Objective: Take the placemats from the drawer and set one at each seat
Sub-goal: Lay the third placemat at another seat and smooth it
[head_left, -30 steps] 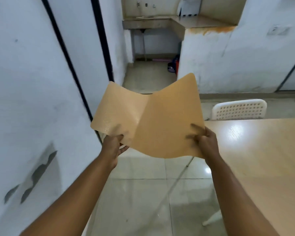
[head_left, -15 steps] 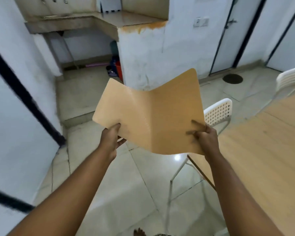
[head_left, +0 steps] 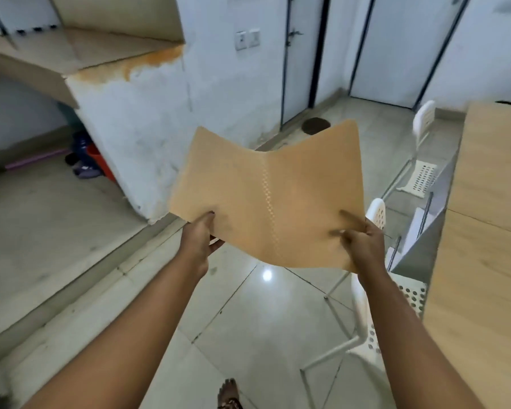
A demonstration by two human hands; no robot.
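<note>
Tan placemat (head_left: 267, 199) was held up in the air over the tiled floor (head_left: 248, 320), sagging along a centre crease. Left hand (head_left: 199, 236) pinched its near-left corner, thumb on top. Right hand (head_left: 363, 242) gripped the near-right edge. Wooden table (head_left: 484, 231) stood to the right, with white chairs (head_left: 378, 290) beside it.
</note>
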